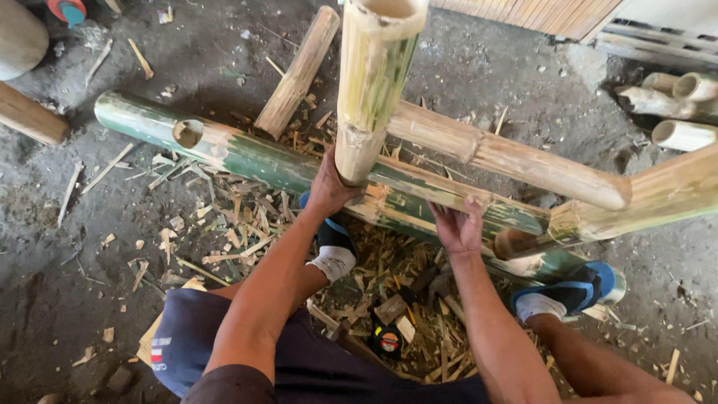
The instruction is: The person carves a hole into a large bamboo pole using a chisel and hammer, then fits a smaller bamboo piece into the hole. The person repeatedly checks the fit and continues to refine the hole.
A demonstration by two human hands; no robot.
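Under our hands: a long green-and-tan bamboo pole lies across the dirt floor, with an upright pale yellow bamboo post standing on it.
Left hand: we close it around the foot of the upright post, just where post meets pole.
Right hand: we curl its fingers over the lying pole, beside the post and near a tan bamboo crossbar.
Tipping risk: we judge the tall post could lean if its foot sits loose in the pole.
Pinch risk: our left fingers sit right at the joint.
Slip risk: bamboo shavings and a black tape measure lie below our hands, by our blue sandals.
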